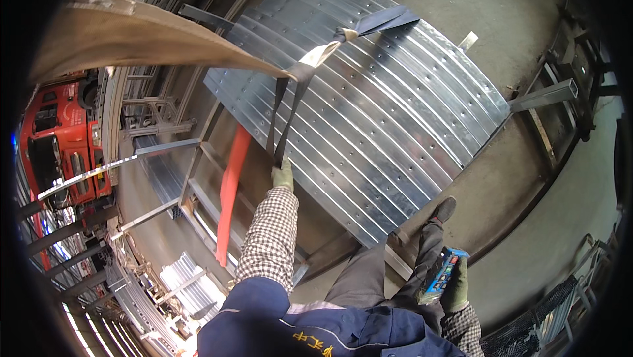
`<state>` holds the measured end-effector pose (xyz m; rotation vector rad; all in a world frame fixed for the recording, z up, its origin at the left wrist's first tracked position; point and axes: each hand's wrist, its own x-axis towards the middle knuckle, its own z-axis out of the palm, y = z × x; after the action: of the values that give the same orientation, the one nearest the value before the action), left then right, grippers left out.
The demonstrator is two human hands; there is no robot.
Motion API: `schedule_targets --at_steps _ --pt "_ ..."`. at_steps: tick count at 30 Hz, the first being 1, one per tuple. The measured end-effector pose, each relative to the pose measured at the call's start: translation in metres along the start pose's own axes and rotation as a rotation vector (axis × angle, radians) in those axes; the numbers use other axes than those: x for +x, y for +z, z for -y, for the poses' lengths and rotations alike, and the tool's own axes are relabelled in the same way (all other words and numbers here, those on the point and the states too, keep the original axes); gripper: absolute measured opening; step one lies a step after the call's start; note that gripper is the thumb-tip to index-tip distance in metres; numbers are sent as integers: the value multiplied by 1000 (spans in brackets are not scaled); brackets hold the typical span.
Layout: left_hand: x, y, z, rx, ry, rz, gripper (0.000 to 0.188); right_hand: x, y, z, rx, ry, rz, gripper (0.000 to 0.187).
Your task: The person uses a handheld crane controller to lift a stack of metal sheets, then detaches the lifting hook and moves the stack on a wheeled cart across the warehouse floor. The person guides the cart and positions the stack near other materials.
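Observation:
My left hand (283,176), in a pale glove, is closed around the lower end of a dark lifting strap (389,19). The strap is twisted, has a pale stretch, and runs over a stack of shiny ribbed metal planks (376,126). A broad tan sling (151,37) comes in from the upper left and meets the strap above the planks. Low on the right, my gloved right hand (456,288) holds a blue remote control (444,270) with coloured buttons, away from the stack.
A red strip (233,182) hangs beside my left forearm. A metal frame (191,176) stands to the left, with a red truck (66,136) beyond it. On the right, a square steel tube (544,96) juts out beside the stack. More metal lengths (191,284) lie lower left.

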<state>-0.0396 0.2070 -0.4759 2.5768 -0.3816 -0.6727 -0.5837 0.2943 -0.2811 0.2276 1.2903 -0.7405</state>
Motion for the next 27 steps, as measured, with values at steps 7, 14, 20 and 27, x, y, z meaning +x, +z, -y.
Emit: schedule_targets --at_steps 7,14,20,27 --pt "-8 3 -1 -43 46 30 73 29 17 22 -18 0 97 50" --pt "20 26 41 -169 30 75 75 46 38 48 -124 -116 175 42" --pt "-7 10 14 -86 -13 73 86 52 49 62 -113 -117 245 47" --pt "1 -8 -24 -491 -348 167 84 64 59 72 44 -36 171 59"
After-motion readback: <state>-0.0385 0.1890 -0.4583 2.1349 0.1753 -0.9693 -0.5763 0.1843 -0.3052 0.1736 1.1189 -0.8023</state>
